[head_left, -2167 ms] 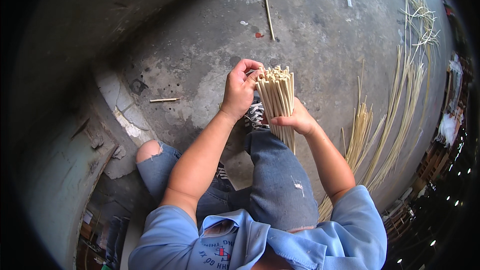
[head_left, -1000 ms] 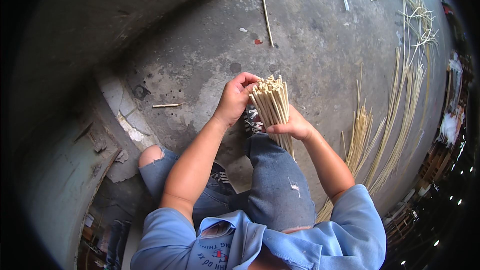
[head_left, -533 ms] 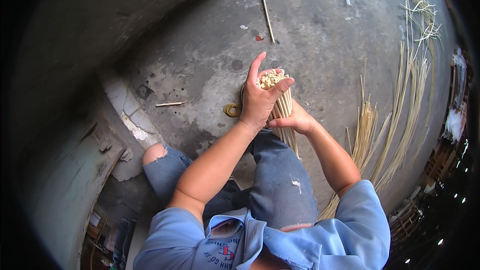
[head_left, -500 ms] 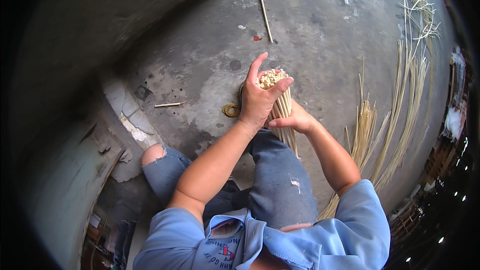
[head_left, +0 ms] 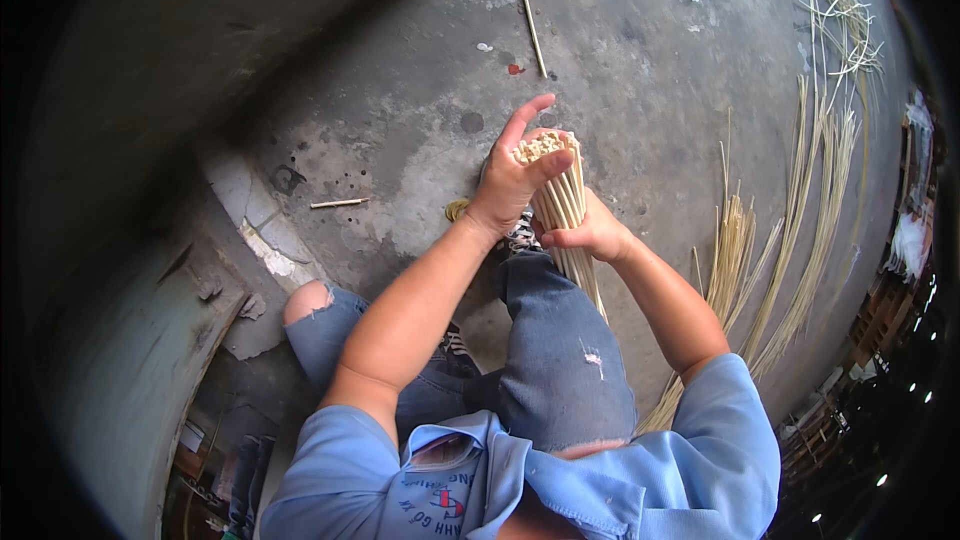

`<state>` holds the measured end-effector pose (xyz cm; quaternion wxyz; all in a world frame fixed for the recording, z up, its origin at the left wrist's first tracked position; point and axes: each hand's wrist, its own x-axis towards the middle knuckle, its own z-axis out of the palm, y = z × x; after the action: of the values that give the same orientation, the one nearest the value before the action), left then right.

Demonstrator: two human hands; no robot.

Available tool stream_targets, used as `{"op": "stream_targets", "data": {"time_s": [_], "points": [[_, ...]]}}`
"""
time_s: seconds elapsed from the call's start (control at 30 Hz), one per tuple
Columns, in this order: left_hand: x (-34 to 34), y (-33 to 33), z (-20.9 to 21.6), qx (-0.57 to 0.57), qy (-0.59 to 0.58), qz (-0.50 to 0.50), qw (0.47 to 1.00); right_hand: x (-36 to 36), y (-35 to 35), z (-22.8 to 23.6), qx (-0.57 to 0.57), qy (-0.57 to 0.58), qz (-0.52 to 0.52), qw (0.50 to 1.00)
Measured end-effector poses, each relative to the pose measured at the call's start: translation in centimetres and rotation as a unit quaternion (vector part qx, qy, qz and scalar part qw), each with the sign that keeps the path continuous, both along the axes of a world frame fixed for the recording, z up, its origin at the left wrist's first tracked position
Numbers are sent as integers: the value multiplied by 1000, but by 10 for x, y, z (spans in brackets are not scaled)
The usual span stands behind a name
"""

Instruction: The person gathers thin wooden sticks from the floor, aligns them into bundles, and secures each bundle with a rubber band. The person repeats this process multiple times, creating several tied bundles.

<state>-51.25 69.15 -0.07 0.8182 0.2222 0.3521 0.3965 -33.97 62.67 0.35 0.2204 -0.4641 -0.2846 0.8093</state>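
A thick bundle of pale rattan-like sticks (head_left: pixel 562 202) stands tilted in front of my raised knee, its cut ends bunched at the top. My left hand (head_left: pixel 505 188) is curved round the upper end, thumb across the near side and index finger stretched out past it. Lower down, my right hand (head_left: pixel 596 231) is closed round the bundle from the right, its thumb lying across the sticks. The fingers behind the bundle are hidden. Beside my left wrist, a coil of yellowish bands (head_left: pixel 456 209) lies on the floor, partly covered.
Loose long strands (head_left: pixel 735 250) lie in bunches on the concrete floor at the right, with a tangle of pale strips (head_left: pixel 845 30) farther off. Single sticks lie ahead (head_left: pixel 532 22) and at left (head_left: pixel 340 203). Broken tiles (head_left: pixel 255 215) edge the floor at left.
My left hand has shifted slightly left and its index finger leans more to the right. The bundle's top edge shows more. My left forearm now covers more of the coil.
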Motion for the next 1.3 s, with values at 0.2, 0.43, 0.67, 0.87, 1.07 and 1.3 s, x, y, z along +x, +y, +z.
{"op": "stream_targets", "data": {"time_s": [0.2,0.43,0.67,0.87,1.07,1.3], "points": [[-108,-1,-74,88,463,-149,870,-5,1,5,15,-39,2,999],[-103,-87,-113,256,625,-239,698,-6,-2,7,39,-66,-25,997],[-102,-91,-124,306,660,-263,634,-9,-1,9,32,-59,-34,997],[-110,-80,-117,227,590,-244,735,-8,-2,9,34,-60,-41,997],[-130,-68,-107,162,521,-237,804,-6,0,6,25,-51,-9,998],[-140,-59,-101,105,501,-226,829,-8,0,5,17,-46,-16,999]]}}
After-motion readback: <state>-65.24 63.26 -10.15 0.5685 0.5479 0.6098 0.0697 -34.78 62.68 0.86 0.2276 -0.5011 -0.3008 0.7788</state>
